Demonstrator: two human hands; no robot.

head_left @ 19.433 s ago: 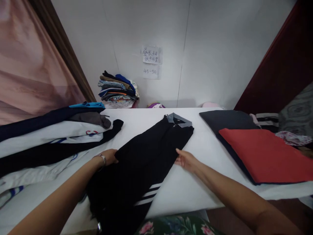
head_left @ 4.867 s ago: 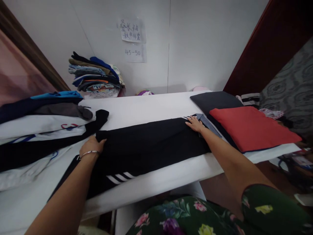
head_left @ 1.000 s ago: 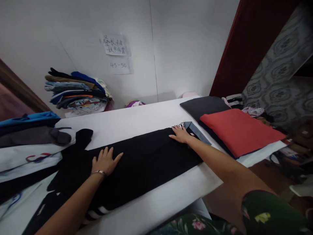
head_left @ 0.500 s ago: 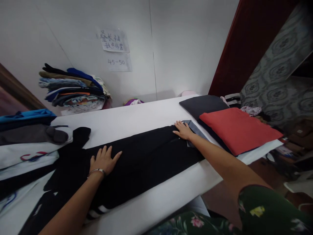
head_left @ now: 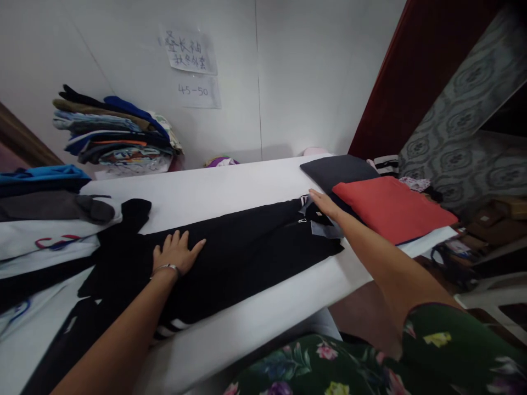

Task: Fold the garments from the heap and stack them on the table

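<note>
The black garment [head_left: 242,249] lies lengthwise on the worktop [head_left: 193,192]. The left hand [head_left: 175,255] rests splayed on it, grasping nothing; the right hand [head_left: 324,205] is at the grey collar [head_left: 325,230], grip indeterminable. Straightening appears in hand; the next move likely calls for an even collar.

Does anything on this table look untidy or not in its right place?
Nothing looks spilled. The loose clothes at the left look untidy: they overlap in a heap, while the red cloth at the right lies flat. The black garment under the left hand is mostly smooth.
</note>
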